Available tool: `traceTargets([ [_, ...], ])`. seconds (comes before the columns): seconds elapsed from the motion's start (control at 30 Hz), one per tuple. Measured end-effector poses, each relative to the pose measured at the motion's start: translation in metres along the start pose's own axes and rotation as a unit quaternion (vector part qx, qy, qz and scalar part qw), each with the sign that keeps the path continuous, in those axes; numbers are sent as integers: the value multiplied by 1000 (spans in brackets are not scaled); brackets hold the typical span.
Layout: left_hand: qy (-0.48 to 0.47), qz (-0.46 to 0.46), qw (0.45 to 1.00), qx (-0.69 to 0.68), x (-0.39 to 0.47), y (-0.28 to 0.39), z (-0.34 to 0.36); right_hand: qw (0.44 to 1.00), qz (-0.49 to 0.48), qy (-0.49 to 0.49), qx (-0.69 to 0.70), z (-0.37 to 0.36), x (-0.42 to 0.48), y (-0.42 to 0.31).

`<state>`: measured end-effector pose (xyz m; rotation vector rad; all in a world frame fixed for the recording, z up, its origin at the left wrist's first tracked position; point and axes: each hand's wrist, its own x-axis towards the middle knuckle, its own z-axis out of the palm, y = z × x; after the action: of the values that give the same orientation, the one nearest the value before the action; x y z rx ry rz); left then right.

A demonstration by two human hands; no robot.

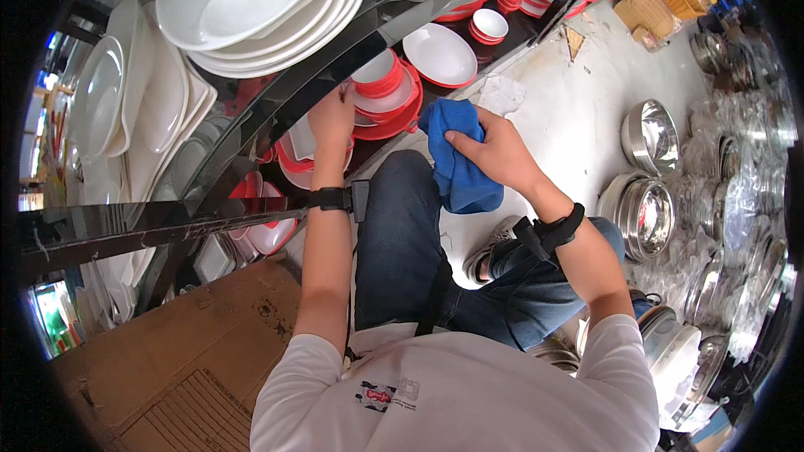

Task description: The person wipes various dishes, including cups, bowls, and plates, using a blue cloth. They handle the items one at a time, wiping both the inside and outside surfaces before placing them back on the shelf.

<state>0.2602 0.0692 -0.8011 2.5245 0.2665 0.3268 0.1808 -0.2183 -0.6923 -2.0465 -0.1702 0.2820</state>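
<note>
My right hand (504, 149) grips a crumpled blue cloth (463, 166), with the thumb on top, above my bent knees. My left hand (333, 118) reaches in under the edge of the upper shelf (326, 85). It is beside a stack of red-and-white bowls (380, 78) that rests on red-rimmed plates (402, 114) on the lower shelf. The left fingertips are mostly hidden, so whether they hold anything is unclear. White square-cornered dishes with red ones (304, 141) lie below that hand. Farther along the lower shelf sits a white oval plate with a red underside (441, 53).
White plates (251, 0) are stacked on the upper shelf, near my left arm. A black shelf bar (251, 213) crosses at left above a cardboard box (207, 351). Steel bowls (650, 138) and plastic-wrapped metalware (716, 201) line the floor at right.
</note>
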Motion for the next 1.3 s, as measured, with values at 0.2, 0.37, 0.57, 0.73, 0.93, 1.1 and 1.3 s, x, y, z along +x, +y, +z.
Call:
traceTargets([
  [0.2,-29,93,991,90,10,13,28,999,21,19,-18,-16,-14,4],
  [0.37,-32,112,986,122,17,6,41,999,33,33,-21,-28,-27,6],
  [0.57,38,148,983,104,5,25,31,998,45,37,-14,-33,-34,12],
  [0.73,119,232,964,58,-21,44,10,993,30,82,78,-27,-27,21],
  [0.93,101,367,925,-18,-84,101,-17,946,34,165,277,-32,-9,35],
  [1.1,66,448,890,-63,-117,139,-21,951,62,147,266,-24,-9,29],
  [1.3,89,276,925,-243,-122,148,-21,935,78,156,310,-29,-12,35],
])
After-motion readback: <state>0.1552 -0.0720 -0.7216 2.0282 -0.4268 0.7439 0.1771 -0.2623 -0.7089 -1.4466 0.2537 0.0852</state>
